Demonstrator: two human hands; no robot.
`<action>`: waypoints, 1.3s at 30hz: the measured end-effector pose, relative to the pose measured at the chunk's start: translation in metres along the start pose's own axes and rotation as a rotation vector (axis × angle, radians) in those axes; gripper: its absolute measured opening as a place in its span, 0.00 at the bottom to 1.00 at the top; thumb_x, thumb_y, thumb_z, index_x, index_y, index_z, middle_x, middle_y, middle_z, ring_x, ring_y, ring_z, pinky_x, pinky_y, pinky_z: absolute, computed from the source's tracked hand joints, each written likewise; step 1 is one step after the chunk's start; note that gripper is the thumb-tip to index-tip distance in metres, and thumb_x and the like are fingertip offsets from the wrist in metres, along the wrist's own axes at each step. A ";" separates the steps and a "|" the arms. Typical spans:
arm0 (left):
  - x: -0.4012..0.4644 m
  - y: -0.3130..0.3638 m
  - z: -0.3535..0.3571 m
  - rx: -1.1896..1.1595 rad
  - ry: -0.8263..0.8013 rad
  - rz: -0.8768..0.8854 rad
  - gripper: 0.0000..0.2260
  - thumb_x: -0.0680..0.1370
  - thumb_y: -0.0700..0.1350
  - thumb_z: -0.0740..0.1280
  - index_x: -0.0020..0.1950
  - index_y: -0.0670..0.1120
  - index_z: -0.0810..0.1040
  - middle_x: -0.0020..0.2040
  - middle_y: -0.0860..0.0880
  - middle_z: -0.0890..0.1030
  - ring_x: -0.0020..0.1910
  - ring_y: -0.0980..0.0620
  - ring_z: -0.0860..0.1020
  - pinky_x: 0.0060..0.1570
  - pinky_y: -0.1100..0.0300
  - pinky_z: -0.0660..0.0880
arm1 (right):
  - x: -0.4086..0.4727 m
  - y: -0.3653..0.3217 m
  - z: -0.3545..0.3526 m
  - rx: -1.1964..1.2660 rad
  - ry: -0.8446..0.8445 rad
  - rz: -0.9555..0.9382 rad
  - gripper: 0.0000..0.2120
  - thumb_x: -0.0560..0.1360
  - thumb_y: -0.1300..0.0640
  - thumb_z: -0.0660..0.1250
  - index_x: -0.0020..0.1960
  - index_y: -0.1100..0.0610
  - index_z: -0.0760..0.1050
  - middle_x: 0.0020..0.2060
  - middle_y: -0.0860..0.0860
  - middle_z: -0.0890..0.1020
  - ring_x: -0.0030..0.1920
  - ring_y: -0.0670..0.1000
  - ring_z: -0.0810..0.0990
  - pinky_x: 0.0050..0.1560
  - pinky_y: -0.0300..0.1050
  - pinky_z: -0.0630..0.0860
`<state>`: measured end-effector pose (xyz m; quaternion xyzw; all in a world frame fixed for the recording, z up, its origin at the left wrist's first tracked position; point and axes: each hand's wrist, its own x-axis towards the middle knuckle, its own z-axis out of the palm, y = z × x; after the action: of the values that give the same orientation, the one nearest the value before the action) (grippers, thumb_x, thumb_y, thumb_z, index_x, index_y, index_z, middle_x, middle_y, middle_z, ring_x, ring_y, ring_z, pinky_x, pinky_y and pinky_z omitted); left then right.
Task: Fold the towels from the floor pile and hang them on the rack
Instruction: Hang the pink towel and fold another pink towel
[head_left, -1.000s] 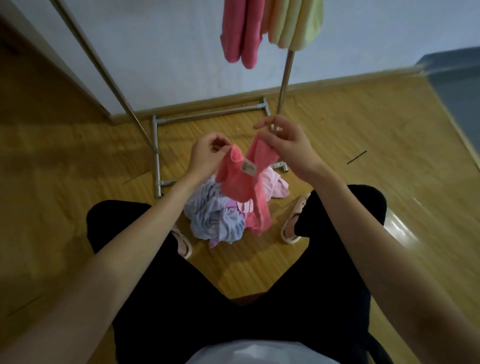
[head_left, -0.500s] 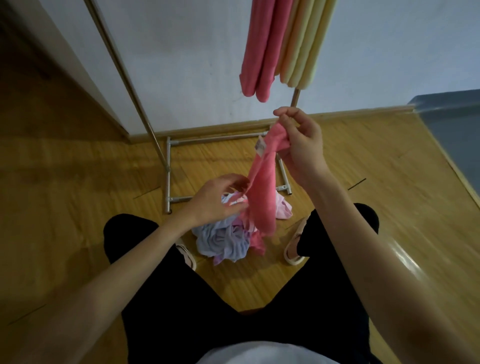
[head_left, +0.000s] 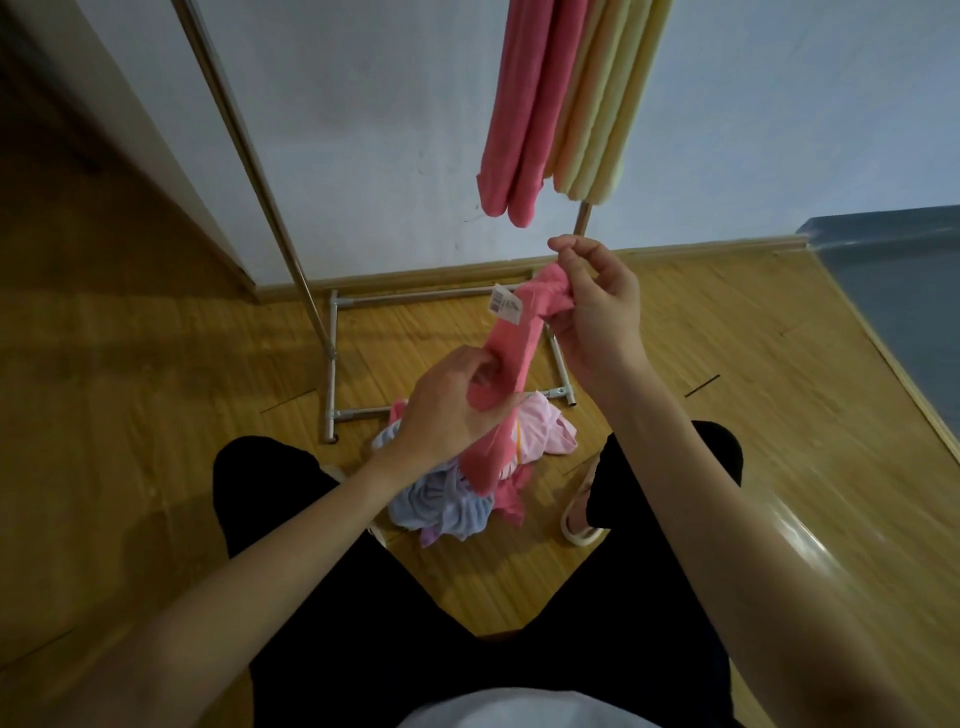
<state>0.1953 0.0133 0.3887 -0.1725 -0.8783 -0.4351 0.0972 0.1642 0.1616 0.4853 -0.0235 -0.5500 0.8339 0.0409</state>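
Overhead, the right hand (head_left: 597, 306) pinches the pink towel (head_left: 514, 343) at its top edge, the left hand (head_left: 452, 405) clamped lower, above the floor pile (head_left: 457, 499).

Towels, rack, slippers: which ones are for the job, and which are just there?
For the job:
- pink towel, held by left hand and right hand
- floor pile
- rack
- hung towels

Just there:
- slipper
- blue mat
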 end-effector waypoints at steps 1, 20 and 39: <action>-0.001 0.002 0.001 0.010 0.003 -0.010 0.24 0.69 0.64 0.67 0.49 0.45 0.77 0.45 0.51 0.79 0.43 0.55 0.78 0.44 0.57 0.78 | -0.001 -0.001 0.001 -0.003 0.002 0.003 0.08 0.80 0.64 0.59 0.47 0.59 0.76 0.27 0.51 0.72 0.26 0.46 0.73 0.41 0.50 0.74; -0.023 -0.005 -0.012 -0.220 0.125 -0.398 0.09 0.81 0.43 0.61 0.45 0.46 0.79 0.33 0.50 0.77 0.32 0.56 0.75 0.31 0.59 0.71 | -0.013 -0.001 -0.032 0.040 0.163 0.122 0.06 0.80 0.65 0.59 0.48 0.60 0.75 0.32 0.52 0.73 0.28 0.46 0.73 0.31 0.39 0.73; -0.002 0.052 -0.055 -0.507 0.408 -0.502 0.09 0.80 0.39 0.61 0.45 0.48 0.79 0.38 0.51 0.81 0.39 0.53 0.81 0.42 0.56 0.80 | -0.045 0.056 -0.055 -0.946 -0.152 -0.008 0.22 0.68 0.68 0.72 0.61 0.63 0.75 0.51 0.53 0.74 0.46 0.43 0.75 0.44 0.24 0.71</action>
<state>0.2188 -0.0018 0.4589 0.1186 -0.7209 -0.6731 0.1145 0.2109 0.1861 0.4116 0.0235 -0.8706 0.4912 -0.0112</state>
